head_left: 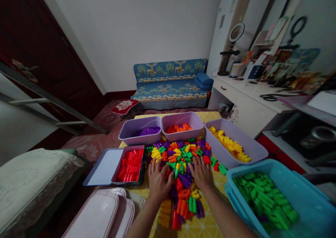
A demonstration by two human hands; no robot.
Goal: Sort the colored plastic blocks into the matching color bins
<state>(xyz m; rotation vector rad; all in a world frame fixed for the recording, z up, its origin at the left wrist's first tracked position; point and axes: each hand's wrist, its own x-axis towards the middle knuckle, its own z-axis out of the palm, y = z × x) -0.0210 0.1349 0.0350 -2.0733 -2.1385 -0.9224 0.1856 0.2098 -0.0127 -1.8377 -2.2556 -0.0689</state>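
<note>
A pile of mixed plastic building pieces (181,154) in green, orange, yellow, purple and red lies across the middle of the yellow table (207,227). On the pile's left side rests my left hand (159,178), its fingers spread over the pieces. My right hand (201,171) lies on the right side, palm down with fingers stretched out. Neither hand visibly grips a piece; what is beneath the palms is hidden. Purple pieces (186,179) lie between the hands, and orange ones (183,206) are scattered nearer to me.
Around the pile stand lilac bins with purple pieces (149,131), orange pieces (180,128) and yellow pieces (231,143). A box of red pieces (130,165) is at left. The turquoise bin (252,166) at right holds green pieces. Pale lids (91,213) lie front left.
</note>
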